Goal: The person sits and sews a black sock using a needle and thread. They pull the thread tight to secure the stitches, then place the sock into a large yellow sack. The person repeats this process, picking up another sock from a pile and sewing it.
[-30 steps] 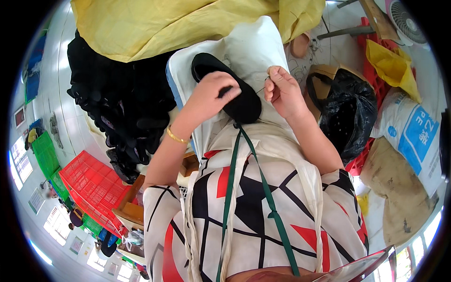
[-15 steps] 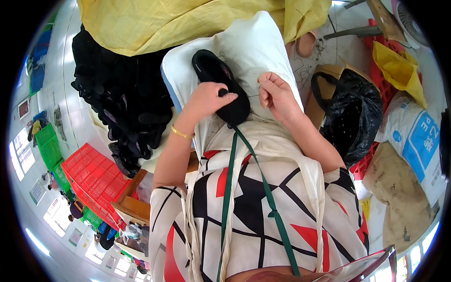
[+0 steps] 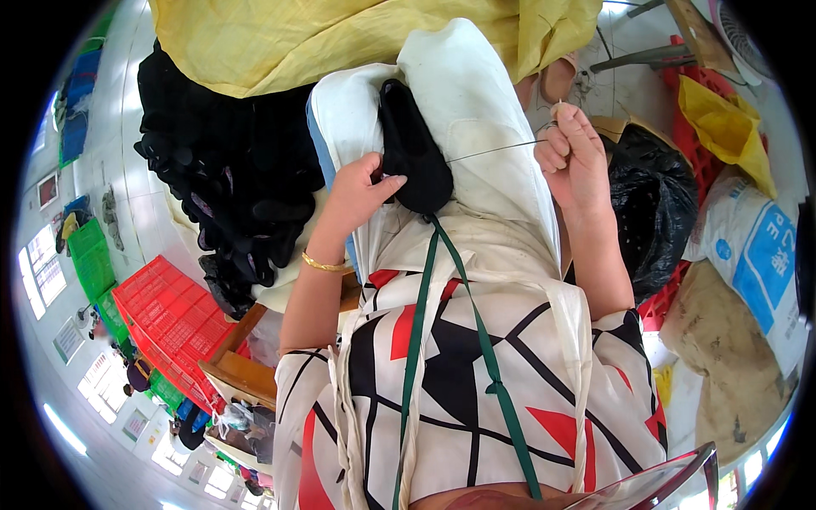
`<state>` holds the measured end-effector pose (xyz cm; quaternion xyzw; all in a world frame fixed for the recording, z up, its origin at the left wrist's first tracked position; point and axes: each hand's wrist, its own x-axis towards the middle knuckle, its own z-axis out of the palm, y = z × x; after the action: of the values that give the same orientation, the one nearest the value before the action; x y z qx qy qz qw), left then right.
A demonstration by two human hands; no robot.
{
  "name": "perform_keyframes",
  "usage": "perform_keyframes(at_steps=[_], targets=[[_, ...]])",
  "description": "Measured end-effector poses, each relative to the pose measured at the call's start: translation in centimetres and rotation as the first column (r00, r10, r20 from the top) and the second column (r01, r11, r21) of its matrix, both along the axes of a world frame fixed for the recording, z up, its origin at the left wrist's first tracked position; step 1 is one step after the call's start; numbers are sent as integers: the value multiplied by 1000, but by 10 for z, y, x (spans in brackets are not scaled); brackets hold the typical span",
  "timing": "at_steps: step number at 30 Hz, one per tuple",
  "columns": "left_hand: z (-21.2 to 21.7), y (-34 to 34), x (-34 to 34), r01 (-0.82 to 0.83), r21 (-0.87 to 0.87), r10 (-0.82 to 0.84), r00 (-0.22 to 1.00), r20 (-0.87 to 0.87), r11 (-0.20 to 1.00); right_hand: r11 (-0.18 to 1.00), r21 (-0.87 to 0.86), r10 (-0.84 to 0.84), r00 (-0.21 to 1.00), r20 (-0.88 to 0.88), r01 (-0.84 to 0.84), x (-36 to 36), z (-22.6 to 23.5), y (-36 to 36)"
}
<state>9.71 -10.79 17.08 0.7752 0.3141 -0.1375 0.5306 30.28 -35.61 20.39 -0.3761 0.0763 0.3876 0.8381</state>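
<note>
A black cloth shoe (image 3: 422, 170) lies on the white apron cloth (image 3: 463, 81) over my lap, its opening toward the far side. My left hand (image 3: 364, 194) grips its left edge between thumb and fingers. From the shoe's right side a dark thread (image 3: 497, 151) runs taut to my right hand (image 3: 576, 157), which is raised to the right with its fingers closed on it. A tiny pale tip shows above those fingertips; I cannot tell what it is.
Left of my lap is a large heap of black shoes (image 3: 229, 170). Yellow cloth (image 3: 340, 38) hangs across the far side. To the right stand a black plastic bag (image 3: 650, 200) in a carton, and a white sack (image 3: 748, 255). Red crates (image 3: 170, 319) sit at the lower left.
My right hand has moved right and away from the shoe, drawing the thread taut. The shoe has turned more upright, and my left hand has shifted to its left edge.
</note>
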Motion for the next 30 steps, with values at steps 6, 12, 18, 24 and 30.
perform_keyframes(at_steps=[6,12,18,24,30], targets=[[12,-27,8,-81,38,73,981,181,996,996,54,-70,996,51,67,7,13,-21],[7,-35,11,-219,-182,242,964,112,959,994,-27,-101,975,200,109,1,6,-13],[0,-37,9,-483,-524,512,853,-101,701,831,-230,546,821,168,-506,-50,-27,11],[-3,-37,8,-565,-636,586,782,-211,526,633,-590,745,599,292,-500,-72,-24,40],[-2,-35,11,-570,-647,586,778,-226,507,648,-671,735,527,426,-361,-76,-40,51]])
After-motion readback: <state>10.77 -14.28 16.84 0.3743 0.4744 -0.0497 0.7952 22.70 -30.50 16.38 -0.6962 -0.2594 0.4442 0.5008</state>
